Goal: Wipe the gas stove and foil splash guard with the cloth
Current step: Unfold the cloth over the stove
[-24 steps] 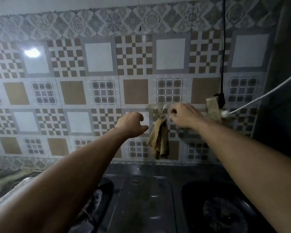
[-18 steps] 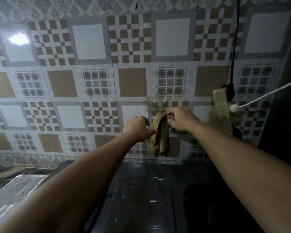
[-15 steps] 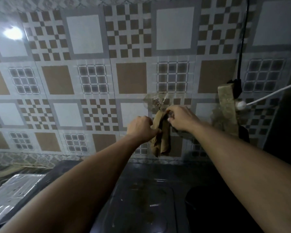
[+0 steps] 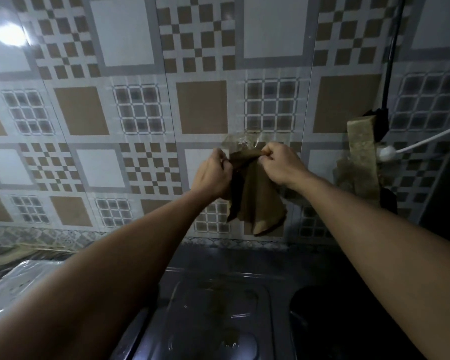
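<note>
The left hand (image 4: 213, 175) has joined the right hand (image 4: 279, 165) on the cloth (image 4: 255, 196) hanging at the wall hook; both hands' fingers pinch its top. Lifting upward should free it cleanly.

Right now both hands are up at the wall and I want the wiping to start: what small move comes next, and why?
Probably lift the cloth off its hook. The left hand and right hand both pinch its top edge just below the hook, it hangs against the tiles, and the stove below is untouched.
</note>
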